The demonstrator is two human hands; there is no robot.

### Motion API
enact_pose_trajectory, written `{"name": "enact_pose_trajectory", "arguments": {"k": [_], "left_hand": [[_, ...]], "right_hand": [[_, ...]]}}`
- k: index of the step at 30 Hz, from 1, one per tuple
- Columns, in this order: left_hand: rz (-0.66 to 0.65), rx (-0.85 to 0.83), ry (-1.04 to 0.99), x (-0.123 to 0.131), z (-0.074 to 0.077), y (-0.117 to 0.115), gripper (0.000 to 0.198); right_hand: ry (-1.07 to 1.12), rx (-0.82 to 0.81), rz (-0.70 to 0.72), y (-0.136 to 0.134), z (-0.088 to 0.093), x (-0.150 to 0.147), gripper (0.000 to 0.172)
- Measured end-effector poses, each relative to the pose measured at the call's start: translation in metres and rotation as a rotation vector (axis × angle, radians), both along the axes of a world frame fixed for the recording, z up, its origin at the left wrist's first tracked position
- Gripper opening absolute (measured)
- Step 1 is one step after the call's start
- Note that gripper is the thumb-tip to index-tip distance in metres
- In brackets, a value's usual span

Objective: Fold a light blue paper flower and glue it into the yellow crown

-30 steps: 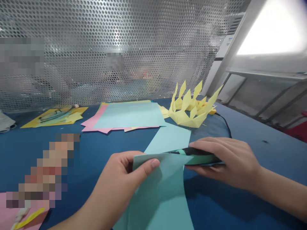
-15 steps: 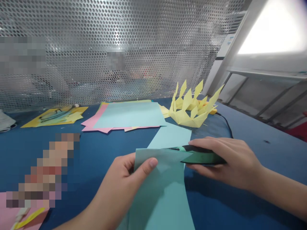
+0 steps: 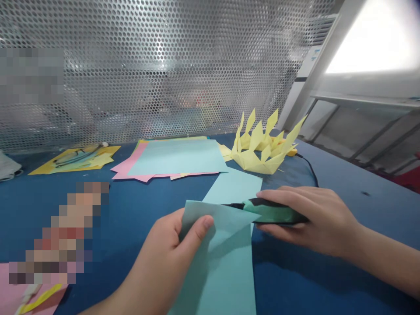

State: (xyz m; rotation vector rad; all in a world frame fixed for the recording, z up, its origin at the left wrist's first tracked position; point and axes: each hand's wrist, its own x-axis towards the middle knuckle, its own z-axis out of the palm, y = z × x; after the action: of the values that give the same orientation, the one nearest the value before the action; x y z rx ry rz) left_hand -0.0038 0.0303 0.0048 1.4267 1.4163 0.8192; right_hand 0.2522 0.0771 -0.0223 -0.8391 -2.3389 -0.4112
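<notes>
Centrally, left hand pinching teal paper fold, right hand gripping green-black tool beside it

The teal paper strip looked matt and smooth; the table cover was dull blue cloth; the perforated screen was shiny metal.
</notes>
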Motion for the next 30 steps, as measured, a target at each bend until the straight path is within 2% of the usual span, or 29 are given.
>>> {"name": "enact_pose_trajectory", "arguments": {"k": [12,18,24,30], "left_hand": [[0.060,-0.027,0.025,0.0052,0.0066,0.0049,0.047],[0.019,-0.058,0.007,0.0042,0.0034,0.0032,0.048],[-0.084,-0.123,-0.047,0.0015,-0.0007,0.0027,0.038],[-0.091,-0.165,-0.101,0.0009,-0.0023,0.0018,0.037]], "right_hand": [[-0.038,0.065,0.077,0.0073,-0.0013,0.0055,0.028],[-0.018,0.056,0.079,0.0038,-0.0019,0.0013,0.030],[0.002,0.052,0.057,0.0055,-0.0034,0.0028,0.029],[-0.001,0.042,0.075,0.0044,-0.0047,0.0012,0.030]]}}
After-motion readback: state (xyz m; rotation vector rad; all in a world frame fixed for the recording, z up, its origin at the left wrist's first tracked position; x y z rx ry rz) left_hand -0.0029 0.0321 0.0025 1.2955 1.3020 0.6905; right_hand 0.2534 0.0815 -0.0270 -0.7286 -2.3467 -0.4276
